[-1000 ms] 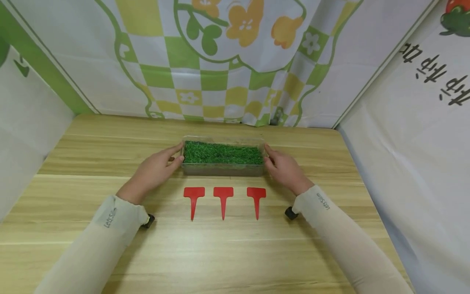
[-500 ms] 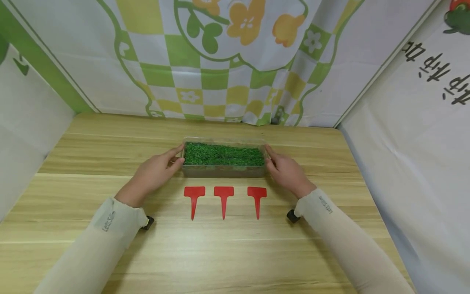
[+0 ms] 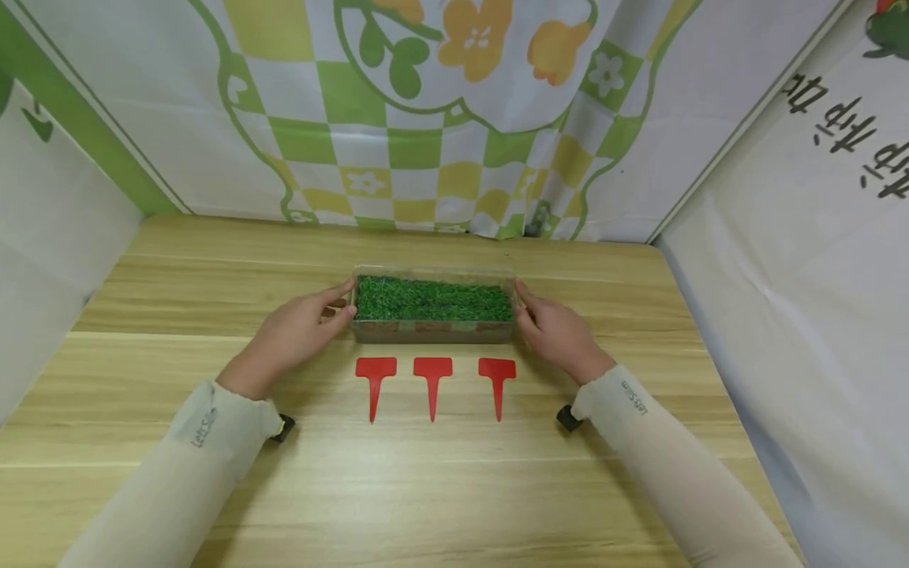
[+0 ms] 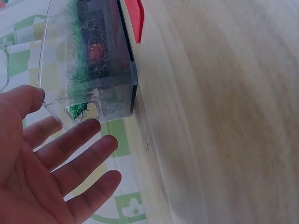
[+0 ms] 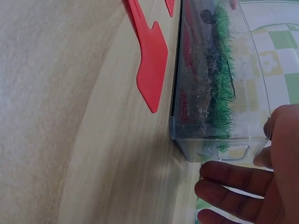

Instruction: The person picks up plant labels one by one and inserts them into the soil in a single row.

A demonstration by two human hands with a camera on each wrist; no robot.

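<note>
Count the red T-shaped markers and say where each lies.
3, in a row in front of the clear box: left marker near its left end, middle marker opposite its centre, right marker near its right end. No others show.

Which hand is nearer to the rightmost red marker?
Right: the right hand is beyond and right of the rightmost red marker; the left hand is farther off, to its left.

Red tag (image 4: 136, 18) is cut off, L-wrist cam.
</note>
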